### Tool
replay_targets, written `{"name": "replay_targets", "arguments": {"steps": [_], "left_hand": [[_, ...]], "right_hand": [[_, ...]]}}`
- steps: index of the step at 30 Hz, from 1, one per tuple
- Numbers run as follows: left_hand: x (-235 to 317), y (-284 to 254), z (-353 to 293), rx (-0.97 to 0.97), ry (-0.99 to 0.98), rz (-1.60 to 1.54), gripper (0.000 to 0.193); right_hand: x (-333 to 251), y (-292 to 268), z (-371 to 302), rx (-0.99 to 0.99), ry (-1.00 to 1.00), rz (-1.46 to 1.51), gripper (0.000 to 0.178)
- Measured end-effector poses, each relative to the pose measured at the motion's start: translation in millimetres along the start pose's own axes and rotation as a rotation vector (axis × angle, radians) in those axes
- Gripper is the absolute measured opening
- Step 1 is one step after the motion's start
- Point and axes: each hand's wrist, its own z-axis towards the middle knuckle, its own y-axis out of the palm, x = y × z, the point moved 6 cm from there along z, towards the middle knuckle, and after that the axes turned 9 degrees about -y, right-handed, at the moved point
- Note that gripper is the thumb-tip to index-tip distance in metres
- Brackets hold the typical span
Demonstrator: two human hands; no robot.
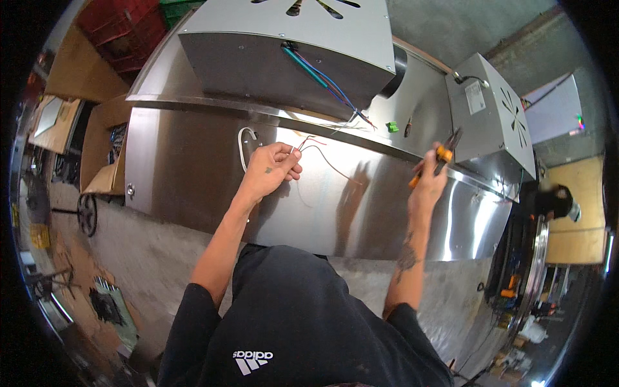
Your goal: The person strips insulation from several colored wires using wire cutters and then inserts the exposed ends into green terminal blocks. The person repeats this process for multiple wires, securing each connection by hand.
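Pinching the thin wires [331, 164] above the steel panel [303, 222], the person's left grip [275, 166] apparently steadies their loose ends; the right grip [429, 182] wraps orange-handled pliers [443, 154], raised well apart to the right, perhaps to keep the tips clear.

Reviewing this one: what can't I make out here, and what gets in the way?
All in the head view:
- Thin wires: the pinched stretch is hidden by the left hand.
- White cable: part of its run is covered by the left forearm.
- Orange-handled pliers: handles partly covered by the right hand.
- Large vented metal box: top cut off by the upper edge.
- Green connector: too small to show details.
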Motion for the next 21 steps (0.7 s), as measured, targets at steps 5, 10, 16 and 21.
{"name": "replay_targets", "arguments": {"steps": [5, 10, 16, 21], "left_hand": [[-1, 10, 2, -0.119, 0.012, -0.046, 0.037], [-2, 18, -3, -0.153, 0.034, 0.07, 0.034], [0, 17, -14, -0.185, 0.0, 0.163, 0.032], [-7, 11, -12, -0.257, 0.039, 0.155, 0.032]], "right_hand": [[9, 51, -161, -0.032, 0.397, 0.221, 0.034], [18, 125, -219, -0.079, 0.605, 0.55, 0.049], [-2, 148, -186, 0.03, 0.473, 0.62, 0.045], [-13, 147, -169, 0.052, 0.435, 0.663, 0.047]]}}
